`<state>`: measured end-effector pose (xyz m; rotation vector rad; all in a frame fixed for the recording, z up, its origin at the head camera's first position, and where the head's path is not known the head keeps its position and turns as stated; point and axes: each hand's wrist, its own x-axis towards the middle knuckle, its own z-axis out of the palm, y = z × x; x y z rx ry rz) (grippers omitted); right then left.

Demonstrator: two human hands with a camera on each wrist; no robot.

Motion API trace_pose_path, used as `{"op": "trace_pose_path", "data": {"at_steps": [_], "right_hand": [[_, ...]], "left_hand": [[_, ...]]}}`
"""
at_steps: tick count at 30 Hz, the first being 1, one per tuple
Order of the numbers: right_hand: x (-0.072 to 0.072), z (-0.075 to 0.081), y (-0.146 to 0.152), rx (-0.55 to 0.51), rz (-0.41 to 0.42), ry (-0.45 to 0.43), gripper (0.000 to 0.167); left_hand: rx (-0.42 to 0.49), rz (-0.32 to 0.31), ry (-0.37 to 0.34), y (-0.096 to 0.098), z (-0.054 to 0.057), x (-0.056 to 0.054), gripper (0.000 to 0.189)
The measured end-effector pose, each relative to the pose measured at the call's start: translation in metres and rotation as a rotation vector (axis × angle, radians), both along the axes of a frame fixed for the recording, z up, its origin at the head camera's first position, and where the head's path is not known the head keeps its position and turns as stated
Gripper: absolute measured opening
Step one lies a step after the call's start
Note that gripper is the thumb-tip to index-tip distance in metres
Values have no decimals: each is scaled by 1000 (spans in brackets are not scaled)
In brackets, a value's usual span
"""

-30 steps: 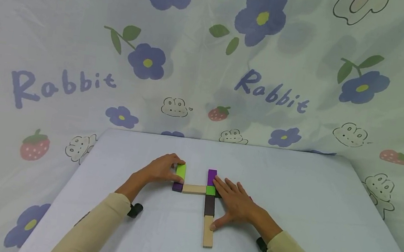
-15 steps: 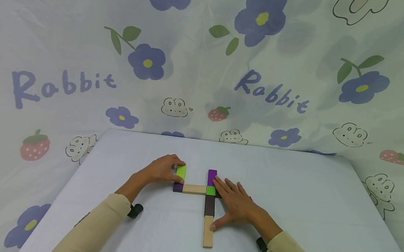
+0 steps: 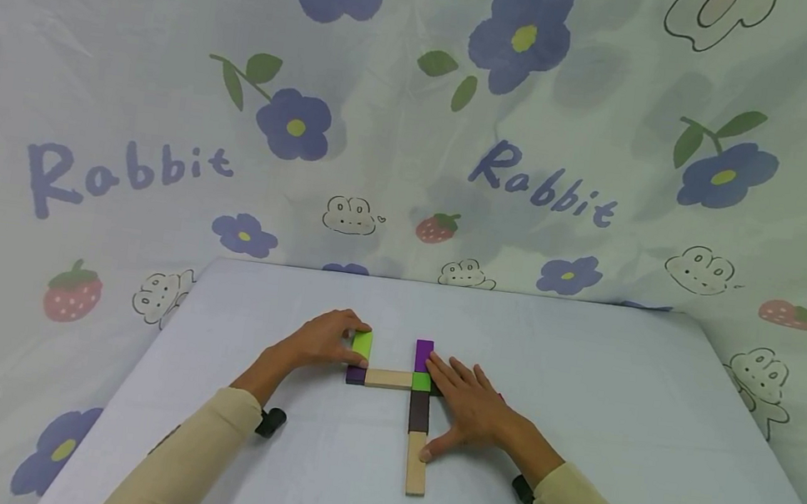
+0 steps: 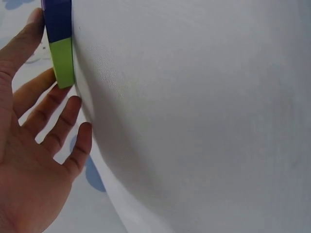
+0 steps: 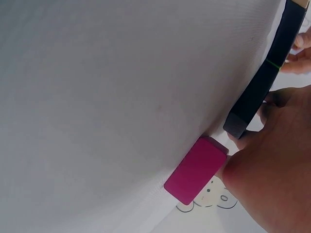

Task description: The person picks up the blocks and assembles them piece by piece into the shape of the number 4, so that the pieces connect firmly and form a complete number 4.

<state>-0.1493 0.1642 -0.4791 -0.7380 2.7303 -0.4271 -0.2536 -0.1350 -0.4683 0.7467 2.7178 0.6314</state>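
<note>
In the head view, my left hand (image 3: 317, 337) pinches a lime green block (image 3: 361, 348) between thumb and fingers. That block stands against the far side of a small dark purple block (image 3: 355, 376), which touches a pale wooden block (image 3: 389, 380). A small green block (image 3: 421, 382) joins it to a purple block (image 3: 424, 354), a dark brown block (image 3: 419, 412) and another wooden block (image 3: 415, 476). My right hand (image 3: 472, 408) lies with fingers spread, fingertips by the purple block and thumb on the nearer wooden block. It mostly hides a dark block (image 5: 260, 82).
A magenta block (image 5: 196, 170) lies beside my right hand in the right wrist view, almost hidden from the head view. All blocks lie on a white-covered table (image 3: 586, 367). Behind it hangs a printed curtain (image 3: 403, 134) with flowers and rabbits.
</note>
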Motion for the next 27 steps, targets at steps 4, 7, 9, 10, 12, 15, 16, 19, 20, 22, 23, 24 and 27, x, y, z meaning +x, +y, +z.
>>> {"op": "trace_pose_path", "data": {"at_steps": [4, 7, 9, 10, 12, 15, 16, 19, 20, 22, 23, 24, 27], "right_hand": [[0, 0, 0, 5, -2, 1, 138], [0, 0, 0, 5, 1, 8, 138], [0, 0, 0, 7, 5, 12, 138], [0, 0, 0, 5, 8, 14, 138], [0, 0, 0, -3, 12, 19, 137], [1, 1, 0, -11, 13, 16, 137], [1, 1, 1, -11, 13, 16, 137], [1, 1, 0, -1, 12, 13, 137], [1, 1, 0, 0, 11, 13, 137], [1, 2, 0, 4, 9, 10, 137], [1, 2, 0, 6, 7, 8, 137], [0, 2, 0, 3, 5, 6, 137], [0, 2, 0, 3, 3, 2, 138]], "left_hand": [[-9, 0, -3, 0, 0, 0, 66], [-13, 1, -2, 1, 1, 0, 66], [-15, 3, -2, 1, 1, 0, 66], [-16, 4, -2, 1, 1, 0, 66], [-19, 7, -3, 1, 1, 0, 66], [-21, 10, -5, 1, 1, 1, 67], [-21, 10, -5, 1, 0, 1, 67], [-19, 7, -5, 1, 0, 1, 67], [-18, 6, -5, 1, 0, 1, 67], [-14, 2, -3, 0, -1, 0, 68], [-10, 1, -2, 0, -1, 0, 68], [-5, 0, -2, -1, -1, 0, 68], [15, -6, 4, -2, -1, 1, 67]]}}
